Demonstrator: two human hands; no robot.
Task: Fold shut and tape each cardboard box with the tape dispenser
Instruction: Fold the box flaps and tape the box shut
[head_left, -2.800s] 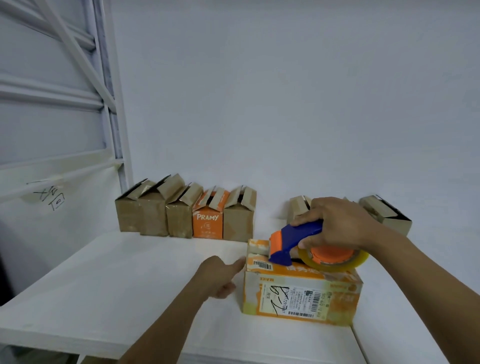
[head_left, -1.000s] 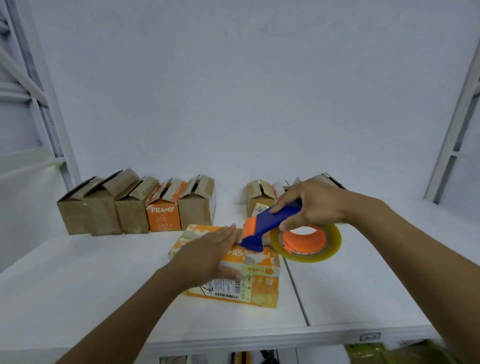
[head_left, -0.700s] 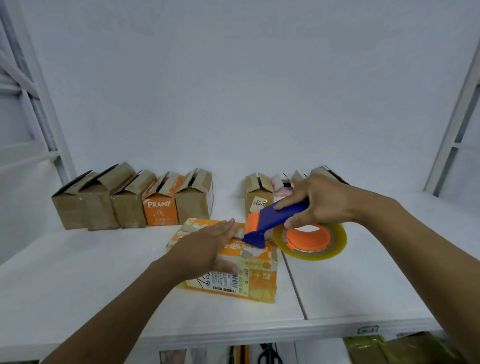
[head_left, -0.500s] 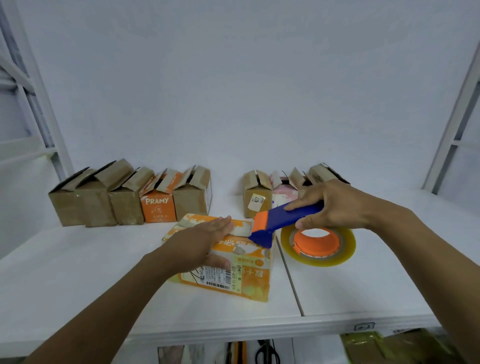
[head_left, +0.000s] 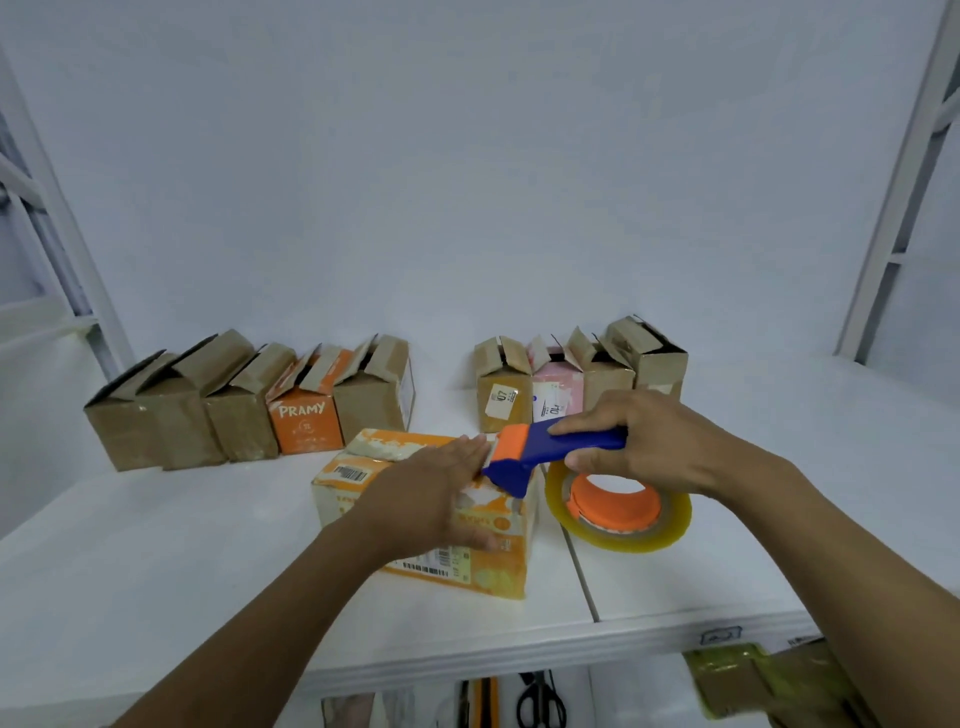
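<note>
Your left hand (head_left: 431, 493) lies flat, fingers straight, on the small orange printed cardboard box (head_left: 498, 566) near the front of the white worktop (head_left: 156, 545). Your right hand (head_left: 649, 441) grips the blue-and-orange tape dispenser (head_left: 550, 452) by its handle. The box seems light and crushable: brace its top.

Small packing and dispatch station. Evidence: plain white worktop (head_left: 156, 571) against bare white wall (head_left: 467, 156); two rows of small brown cardboard boxes (head_left: 244, 421), flaps open, some bearing barcode shipping labels (head_left: 503, 401); white metal rack uprights (head_left: 904, 171) either side; black-handled scissors (head_left: 540, 699) stored below the worktop edge
</note>
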